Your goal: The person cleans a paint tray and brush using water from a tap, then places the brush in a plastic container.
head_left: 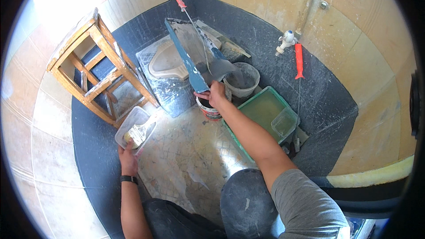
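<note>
while at tub edge [127,124], left hand [128,157]

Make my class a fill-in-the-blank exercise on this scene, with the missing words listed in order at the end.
1. The left hand touches a clear plastic tub beside a wooden ____.
2. The trough touched by the right hand has ____ sides.
3. The rectangular tray has a ____ rim.
4. The tool by the tap has a ____ handle.

Missing words: stool; blue; green; red.
</note>
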The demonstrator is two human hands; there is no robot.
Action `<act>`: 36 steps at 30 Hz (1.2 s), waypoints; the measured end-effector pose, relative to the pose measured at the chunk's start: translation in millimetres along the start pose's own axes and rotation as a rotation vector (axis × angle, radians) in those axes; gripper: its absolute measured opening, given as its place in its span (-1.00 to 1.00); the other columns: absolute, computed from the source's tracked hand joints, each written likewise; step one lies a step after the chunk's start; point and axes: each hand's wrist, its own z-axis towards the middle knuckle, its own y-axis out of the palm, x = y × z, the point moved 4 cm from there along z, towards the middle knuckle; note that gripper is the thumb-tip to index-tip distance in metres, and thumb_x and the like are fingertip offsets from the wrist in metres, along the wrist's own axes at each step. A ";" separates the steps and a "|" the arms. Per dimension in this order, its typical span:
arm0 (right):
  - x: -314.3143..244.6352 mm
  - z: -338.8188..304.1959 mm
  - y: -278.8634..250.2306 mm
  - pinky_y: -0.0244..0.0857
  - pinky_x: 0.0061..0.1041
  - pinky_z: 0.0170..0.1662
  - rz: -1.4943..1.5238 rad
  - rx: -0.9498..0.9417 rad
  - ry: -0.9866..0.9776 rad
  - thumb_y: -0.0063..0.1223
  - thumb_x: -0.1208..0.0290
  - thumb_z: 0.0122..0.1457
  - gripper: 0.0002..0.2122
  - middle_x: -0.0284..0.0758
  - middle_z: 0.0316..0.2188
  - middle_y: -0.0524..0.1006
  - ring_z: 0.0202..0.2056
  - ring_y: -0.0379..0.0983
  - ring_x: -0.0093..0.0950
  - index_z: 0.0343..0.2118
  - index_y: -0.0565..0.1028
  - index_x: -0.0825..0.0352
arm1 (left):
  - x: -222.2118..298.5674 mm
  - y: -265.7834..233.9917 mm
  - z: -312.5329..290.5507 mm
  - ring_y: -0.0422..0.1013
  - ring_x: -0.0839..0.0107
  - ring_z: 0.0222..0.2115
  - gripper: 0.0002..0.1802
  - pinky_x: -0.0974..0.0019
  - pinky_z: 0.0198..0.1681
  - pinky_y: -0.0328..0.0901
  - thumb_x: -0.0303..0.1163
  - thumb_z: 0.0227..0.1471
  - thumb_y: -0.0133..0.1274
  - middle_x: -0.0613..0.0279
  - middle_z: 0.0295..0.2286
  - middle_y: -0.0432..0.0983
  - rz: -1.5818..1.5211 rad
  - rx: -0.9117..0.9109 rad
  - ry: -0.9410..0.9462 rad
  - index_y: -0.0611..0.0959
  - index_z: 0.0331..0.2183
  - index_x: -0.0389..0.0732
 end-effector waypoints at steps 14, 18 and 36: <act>12.0 -3.6 9.7 0.59 0.11 -0.26 0.093 -0.197 0.066 -0.38 0.51 0.20 -0.67 0.15 -0.21 0.48 -0.29 0.56 0.16 -0.12 0.28 0.72 | 0.1 -15.4 -2.5 0.50 0.39 -0.12 -0.56 0.22 -0.24 0.47 -0.27 0.19 0.13 0.34 -0.06 0.52 -0.009 0.050 0.028 0.44 0.08 -0.02; 11.0 -12.0 12.3 0.58 0.14 -0.25 0.076 -0.134 0.055 -0.37 0.50 0.20 -0.66 0.16 -0.19 0.48 -0.28 0.55 0.17 -0.12 0.27 0.74 | -1.0 -21.1 -1.2 0.49 0.38 -0.10 -0.55 0.19 -0.22 0.48 -0.26 0.19 0.13 0.33 -0.05 0.51 -0.009 0.052 0.020 0.42 0.09 -0.02; 17.0 8.3 -8.6 0.53 0.17 -0.13 0.110 -0.226 0.005 -0.40 0.44 0.20 -0.63 0.17 -0.18 0.49 -0.20 0.54 0.15 -0.16 0.32 0.71 | 3.6 -20.1 -3.9 0.51 0.36 -0.12 -0.54 0.21 -0.20 0.48 -0.29 0.20 0.12 0.33 -0.04 0.51 -0.040 0.048 0.031 0.41 0.10 -0.02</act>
